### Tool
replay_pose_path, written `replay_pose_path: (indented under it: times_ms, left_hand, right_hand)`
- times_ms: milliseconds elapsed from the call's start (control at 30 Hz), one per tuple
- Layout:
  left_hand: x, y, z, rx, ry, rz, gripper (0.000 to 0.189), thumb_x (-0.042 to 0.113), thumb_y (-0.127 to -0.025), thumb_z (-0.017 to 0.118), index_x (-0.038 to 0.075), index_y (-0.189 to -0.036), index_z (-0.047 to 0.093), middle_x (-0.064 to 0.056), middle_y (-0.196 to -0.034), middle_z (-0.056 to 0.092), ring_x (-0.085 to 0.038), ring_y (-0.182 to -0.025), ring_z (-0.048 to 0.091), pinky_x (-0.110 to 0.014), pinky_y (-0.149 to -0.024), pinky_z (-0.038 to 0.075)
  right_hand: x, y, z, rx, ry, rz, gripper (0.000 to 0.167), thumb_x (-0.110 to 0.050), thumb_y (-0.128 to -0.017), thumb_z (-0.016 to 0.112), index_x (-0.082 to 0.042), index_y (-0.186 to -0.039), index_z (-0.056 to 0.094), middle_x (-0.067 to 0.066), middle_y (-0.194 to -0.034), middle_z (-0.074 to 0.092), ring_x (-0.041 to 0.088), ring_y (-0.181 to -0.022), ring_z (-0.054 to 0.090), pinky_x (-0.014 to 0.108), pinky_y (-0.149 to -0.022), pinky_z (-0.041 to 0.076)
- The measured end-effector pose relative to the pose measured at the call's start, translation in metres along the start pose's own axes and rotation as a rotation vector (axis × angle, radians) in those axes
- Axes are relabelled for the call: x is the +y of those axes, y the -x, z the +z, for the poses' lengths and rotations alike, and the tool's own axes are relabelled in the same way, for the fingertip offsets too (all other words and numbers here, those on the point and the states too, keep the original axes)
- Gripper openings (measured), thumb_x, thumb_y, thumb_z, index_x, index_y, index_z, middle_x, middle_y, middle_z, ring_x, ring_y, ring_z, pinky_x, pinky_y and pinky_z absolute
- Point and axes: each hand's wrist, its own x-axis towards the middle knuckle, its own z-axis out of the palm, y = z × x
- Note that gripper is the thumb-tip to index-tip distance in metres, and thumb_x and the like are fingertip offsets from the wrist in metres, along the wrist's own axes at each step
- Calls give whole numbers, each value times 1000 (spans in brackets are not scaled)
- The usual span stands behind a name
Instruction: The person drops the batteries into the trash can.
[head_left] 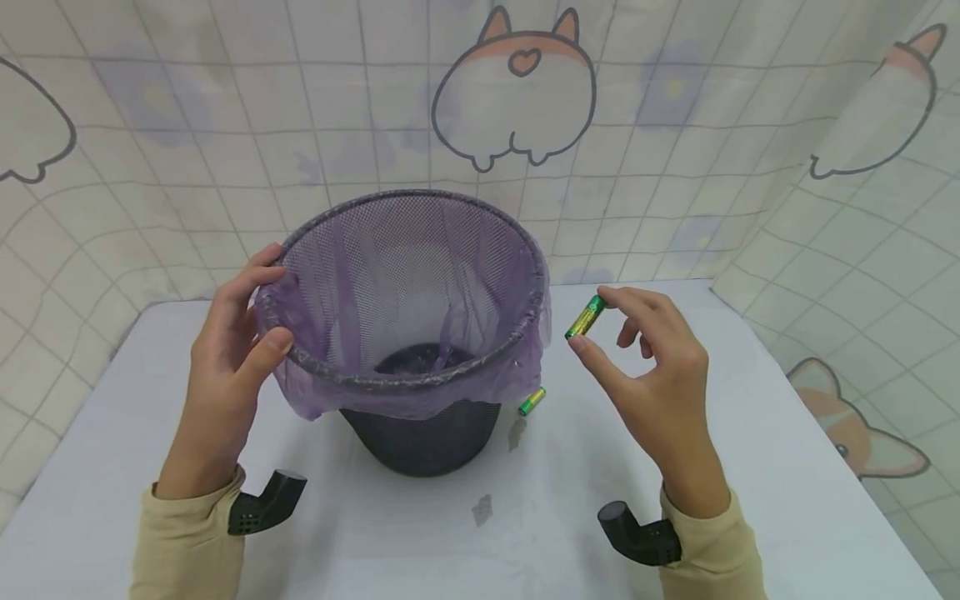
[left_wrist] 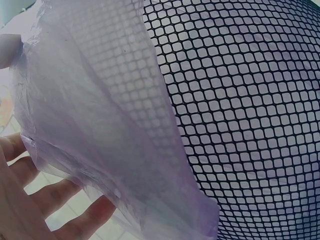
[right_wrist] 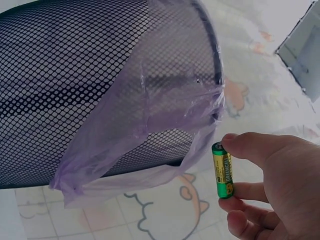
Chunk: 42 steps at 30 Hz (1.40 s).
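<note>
A black mesh wastebasket [head_left: 420, 442], lined with a thin purple bag [head_left: 517, 375] folded over its rim, stands on the white table. My left hand [head_left: 228, 358] grips the rim at its left side, thumb over the edge; the left wrist view shows its fingers [left_wrist: 55, 200] against the outside of the bag. To the right of the basket, my right hand [head_left: 656, 367] pinches a green and gold battery [head_left: 585, 317] by its ends between thumb and forefinger. The battery [right_wrist: 223, 170] is apart from the rim. A second green battery [head_left: 532, 402] lies on the table near the basket's right side.
The white table [head_left: 585, 533] carries two small grey patches [head_left: 483, 510] in front of the basket. Behind and beside it hangs a white checked cloth [head_left: 645, 192] with cartoon corgis. A black wrist device sits on each tan sleeve [head_left: 187, 542].
</note>
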Motion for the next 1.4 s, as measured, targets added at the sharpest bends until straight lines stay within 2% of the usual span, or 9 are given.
replay_pose_path:
  times_ms: [167, 333, 400, 600, 800, 1267, 1400]
  left_hand:
    - [-4, 0, -3, -3, 2, 4, 51, 5, -91, 52, 6, -141, 42, -1, -158, 31, -19, -147, 24, -48, -121, 13]
    - [-10, -1, -6, -1, 32, 19, 50, 5, -92, 53, 5, -141, 42, -2, -158, 31, -26, -145, 28, -36, -114, 26]
    - [-11, -1, -5, -7, 35, 21, 50, 5, -92, 53, 5, -141, 43, -2, -158, 30, -27, -145, 29, -35, -113, 27]
    - [-14, -2, -3, -21, 10, 13, 50, 5, -92, 52, 8, -141, 43, 2, -157, 31, -21, -146, 27, -47, -119, 16]
    - [-17, -5, -3, -34, 47, 50, 49, 4, -91, 52, 7, -140, 44, -2, -158, 31, -24, -145, 28, -41, -116, 22]
    - [-21, -4, -9, -58, 38, 91, 49, 3, -91, 52, 8, -139, 44, -5, -158, 29, -20, -148, 21, -50, -122, 5]
    - [-20, -4, -9, -46, 44, 107, 48, 3, -91, 52, 6, -138, 45, -7, -158, 30, -20, -148, 22, -47, -122, 8]
  right_hand:
    - [-3, 1, -1, 9, -19, -15, 47, -8, -70, 82, -6, -116, 69, 10, -104, 67, 8, -76, 46, 18, -68, 32]
    - [-5, -3, 3, -3, -41, -28, 46, -8, -71, 82, -6, -116, 69, 10, -105, 67, 9, -77, 46, 19, -68, 32]
    - [-6, -5, 4, -6, -44, -32, 46, -8, -71, 81, -6, -116, 69, 10, -105, 67, 9, -77, 46, 18, -68, 32]
    - [-11, -7, 1, 15, -58, -56, 46, -7, -71, 81, -7, -115, 69, 10, -103, 67, 9, -76, 46, 20, -68, 32]
    - [-17, -11, -1, 22, -71, -51, 47, -5, -68, 82, -4, -113, 69, 12, -103, 67, 11, -75, 47, 20, -69, 32]
    - [-37, -24, 10, 2, -142, -97, 47, -5, -67, 83, -4, -113, 69, 11, -102, 66, 13, -75, 46, 24, -68, 32]
    - [-38, -27, 14, -11, -142, -112, 47, -8, -68, 83, -4, -113, 70, 10, -101, 66, 13, -75, 46, 24, -68, 32]
